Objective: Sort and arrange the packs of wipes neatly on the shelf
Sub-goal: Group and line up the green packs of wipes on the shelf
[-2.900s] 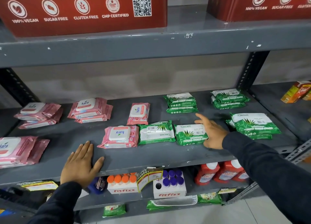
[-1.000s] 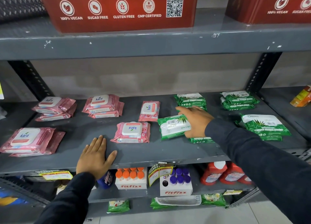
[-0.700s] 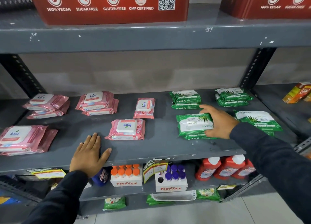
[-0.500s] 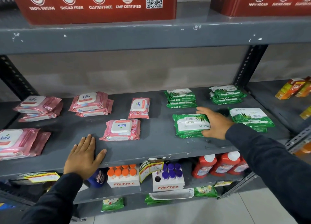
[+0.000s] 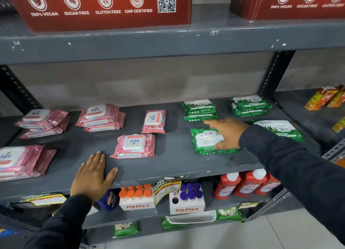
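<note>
Resting flat on the grey metal shelf (image 5: 168, 166), the left hand (image 5: 92, 177) lies palm down near the front edge, fingers spread and holding nothing, just in front of a pink plastic pack of Kara wipes with a white lid (image 5: 133, 146). The right hand (image 5: 226, 133) lies on top of a green plastic pack of aloe wipes (image 5: 207, 141), which sits on another green pack; its grip is loose, the fingers extended over the pack rather than closed round it. Behind this pair are two more green stacks at the back (image 5: 199, 109) (image 5: 251, 105), and a further green stack (image 5: 280, 130) lies to the right, partly hidden by the dark sleeve. Pink packs fill the left half of the shelf: one standing alone (image 5: 154, 121), and three stacks of them (image 5: 100, 118) (image 5: 42, 122) (image 5: 20, 161).
</note>
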